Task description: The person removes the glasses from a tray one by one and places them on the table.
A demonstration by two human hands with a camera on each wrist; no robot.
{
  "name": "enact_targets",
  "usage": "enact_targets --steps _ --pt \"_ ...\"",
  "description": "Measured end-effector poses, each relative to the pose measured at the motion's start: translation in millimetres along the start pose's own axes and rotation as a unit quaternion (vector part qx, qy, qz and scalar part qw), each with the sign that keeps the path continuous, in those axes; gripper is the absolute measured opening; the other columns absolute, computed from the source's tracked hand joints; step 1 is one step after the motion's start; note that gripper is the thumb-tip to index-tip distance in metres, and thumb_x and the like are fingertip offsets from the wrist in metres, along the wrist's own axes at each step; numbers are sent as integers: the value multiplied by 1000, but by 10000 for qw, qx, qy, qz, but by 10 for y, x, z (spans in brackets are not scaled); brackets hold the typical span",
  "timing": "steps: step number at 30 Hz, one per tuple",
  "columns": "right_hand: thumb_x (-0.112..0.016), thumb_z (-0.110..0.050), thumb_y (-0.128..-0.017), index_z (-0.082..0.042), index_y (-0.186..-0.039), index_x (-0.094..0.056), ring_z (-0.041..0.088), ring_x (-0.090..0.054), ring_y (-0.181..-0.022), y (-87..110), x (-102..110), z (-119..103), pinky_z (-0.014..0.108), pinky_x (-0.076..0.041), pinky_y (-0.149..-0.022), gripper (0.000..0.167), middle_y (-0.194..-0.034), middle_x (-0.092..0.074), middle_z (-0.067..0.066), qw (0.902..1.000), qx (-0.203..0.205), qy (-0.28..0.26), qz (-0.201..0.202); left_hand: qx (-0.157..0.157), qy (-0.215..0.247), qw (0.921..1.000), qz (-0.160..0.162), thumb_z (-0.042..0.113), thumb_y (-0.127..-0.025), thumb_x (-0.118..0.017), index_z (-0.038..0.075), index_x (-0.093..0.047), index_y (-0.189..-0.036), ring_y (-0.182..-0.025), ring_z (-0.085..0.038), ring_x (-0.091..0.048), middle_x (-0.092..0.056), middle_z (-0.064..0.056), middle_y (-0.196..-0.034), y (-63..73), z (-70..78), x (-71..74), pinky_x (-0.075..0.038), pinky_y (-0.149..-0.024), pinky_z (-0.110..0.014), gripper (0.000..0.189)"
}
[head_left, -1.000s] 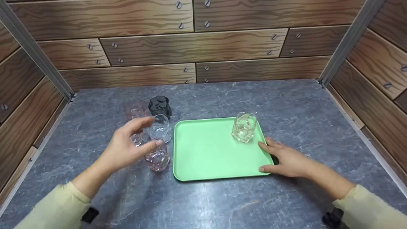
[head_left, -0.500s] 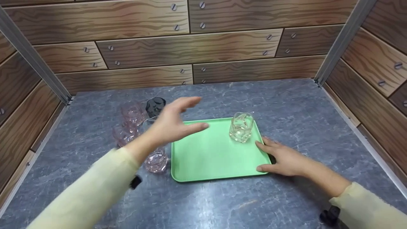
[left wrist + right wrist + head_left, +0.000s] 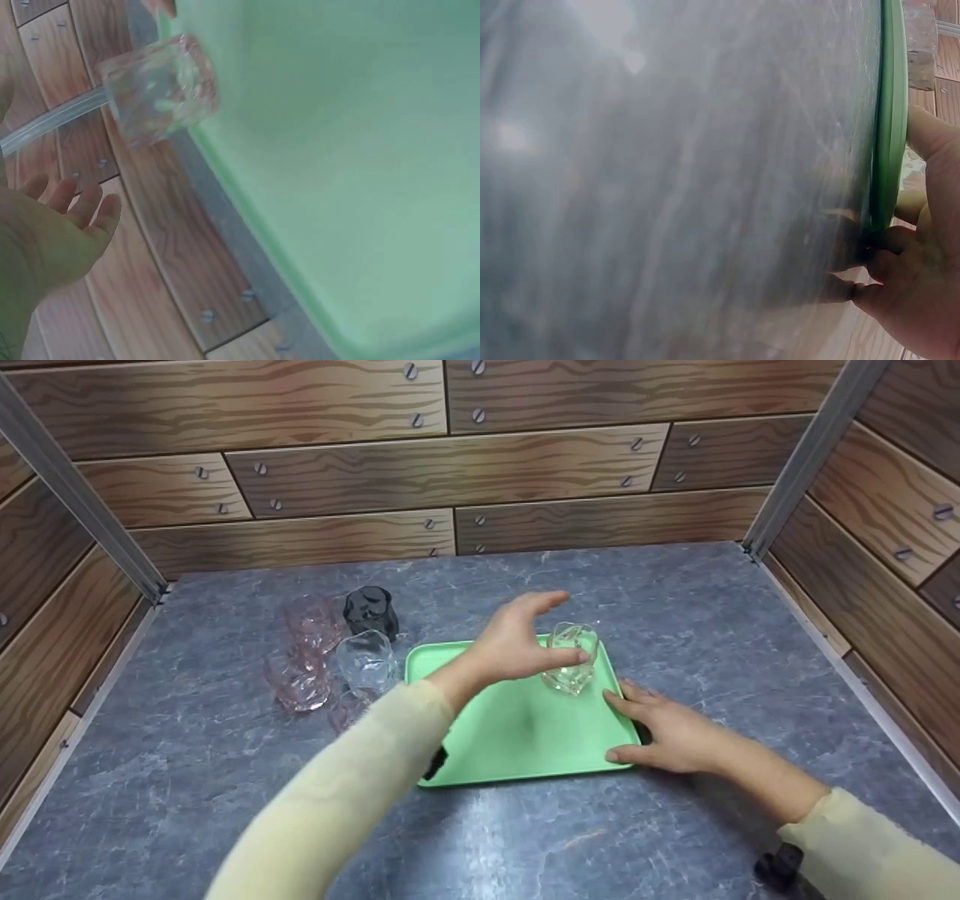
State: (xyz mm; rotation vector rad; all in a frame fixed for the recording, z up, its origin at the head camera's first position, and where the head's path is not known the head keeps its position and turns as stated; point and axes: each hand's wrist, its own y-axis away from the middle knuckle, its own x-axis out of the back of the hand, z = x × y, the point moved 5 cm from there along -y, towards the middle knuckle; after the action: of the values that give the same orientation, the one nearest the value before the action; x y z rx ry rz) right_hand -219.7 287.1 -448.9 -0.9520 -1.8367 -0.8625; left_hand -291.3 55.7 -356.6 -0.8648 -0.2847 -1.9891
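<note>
A clear drinking glass [image 3: 573, 678] stands upright near the far right corner of a light green tray [image 3: 495, 735]. My left hand [image 3: 510, 646] hovers over the tray, just left of the glass. Its thumb and fingers are spread apart, and the thumb crosses in front of the glass in the head view. In the left wrist view, loosely extended fingers of the left hand [image 3: 64, 232] appear beside the glass [image 3: 157, 91]. At the tray's right side my right hand [image 3: 671, 735] holds the rim, thumb and index finger over it. Other fingers sit lower, outside the rim [image 3: 889, 120].
Left of the tray stand several glasses: a black one [image 3: 372, 613], a clear one [image 3: 366, 658] and pink ones [image 3: 298, 682]. My left sleeve [image 3: 360, 780] partly covers one pink glass [image 3: 348, 708]. Wood-patterned walls [image 3: 360, 480] border the grey marbled table [image 3: 225, 780].
My left hand has travelled rightward from the group of glasses, across the tray, to the clear glass standing on it. The right hand stays at the tray's right rim.
</note>
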Motion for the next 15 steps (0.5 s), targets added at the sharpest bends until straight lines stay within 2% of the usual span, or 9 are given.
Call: enact_targets --steps 6,10,15 --pt "-66 -73 -93 -4 -164 -37 57 -26 -151 1 9 -8 73 -30 -117 103 -168 -24 32 10000 35 -11 -18 228 118 9997 -29 49 -91 -82 19 -41 -164 -155 -23 -35 -40 -1 -168 -128 -129 -210 -37 -122 -48 89" --pt "-66 -73 -93 -4 -164 -37 59 -27 -150 11 9 -7 73 -31 -116 103 -168 -23 33 10000 67 -34 -7 411 139 9990 -100 50 -89 -84 20 -40 -165 -159 -25 -27 -37 0 -169 -171 -220 -315 -31 -125 -52 93" --pt "-65 -73 -93 -3 -164 -37 59 -27 -150 15 0 0 74 -31 -116 103 -167 -24 34 9999 98 -36 34 499 112 9985 -179 49 -87 -87 19 -40 -165 -156 -25 -33 -39 -1 -169 -209 -295 -427 -35 -124 -49 95"
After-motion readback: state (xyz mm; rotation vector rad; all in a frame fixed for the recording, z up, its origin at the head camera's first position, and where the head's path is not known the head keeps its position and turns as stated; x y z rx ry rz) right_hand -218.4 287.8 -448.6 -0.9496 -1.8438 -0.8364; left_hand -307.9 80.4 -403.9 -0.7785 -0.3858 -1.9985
